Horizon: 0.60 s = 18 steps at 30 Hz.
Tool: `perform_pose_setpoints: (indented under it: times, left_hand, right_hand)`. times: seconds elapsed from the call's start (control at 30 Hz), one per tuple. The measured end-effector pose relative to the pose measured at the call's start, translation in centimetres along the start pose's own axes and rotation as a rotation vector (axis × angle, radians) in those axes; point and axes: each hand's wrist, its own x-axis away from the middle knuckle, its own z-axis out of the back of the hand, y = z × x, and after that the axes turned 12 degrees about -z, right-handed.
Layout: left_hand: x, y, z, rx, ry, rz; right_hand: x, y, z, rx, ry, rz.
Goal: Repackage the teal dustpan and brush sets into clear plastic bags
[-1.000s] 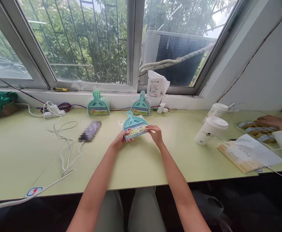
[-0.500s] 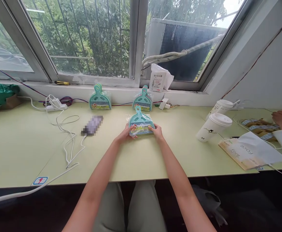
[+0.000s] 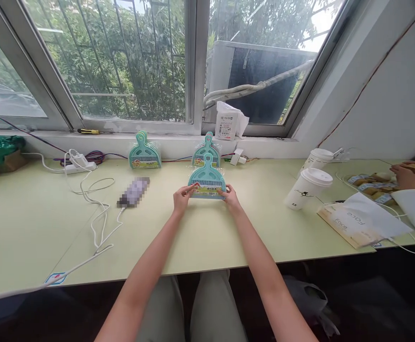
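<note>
Between my two hands is a teal mini dustpan with its brush (image 3: 206, 176), wrapped in clear plastic with a yellow printed label, handle pointing away from me. My left hand (image 3: 182, 198) pinches its left lower corner, and my right hand (image 3: 231, 195) grips the right lower corner, thumb in front. Just behind it, a stack of similar dustpan sets (image 3: 197, 154) leans against the wall below the window, partly hidden. Farther left, a second stack of dustpan sets (image 3: 145, 153) leans there too.
A blurred phone (image 3: 133, 192) and white cables lie to the left. On the right stand two white lidded cups (image 3: 309, 188), beside a tissue pack (image 3: 357, 221). A co-worker's hands (image 3: 405, 176) hold something at far right. A tissue packet (image 3: 228, 124) rests on the sill.
The held dustpan set has come more upright and closer to the stack behind it. My left fingers have shifted to its edge. The camera view has tilted slightly.
</note>
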Motion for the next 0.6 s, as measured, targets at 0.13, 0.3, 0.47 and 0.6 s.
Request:
perform_pose_setpoints:
  times: [0.13,0.3,0.47,0.6]
  left_hand:
    - [0.0,0.1,0.4,-0.041,0.111,0.010]
    - [-0.5,-1.1,1.7,-0.089,0.078,0.048]
    - [-3.3,-2.5,4.0,-0.254,-0.130,0.086]
    - [-7.8,-1.9,7.0,-0.499,-0.336,-0.023]
  right_hand:
    - [-0.2,0.2,-0.8,0.147,0.069,0.102]
    - [0.1,0.8,-1.8,0.291,0.150,0.242]
    - [1.1,1.7,-2.8,0.414,0.174,0.338]
    - [-0.7,2.6,-5.3,0.430,0.127,0.407]
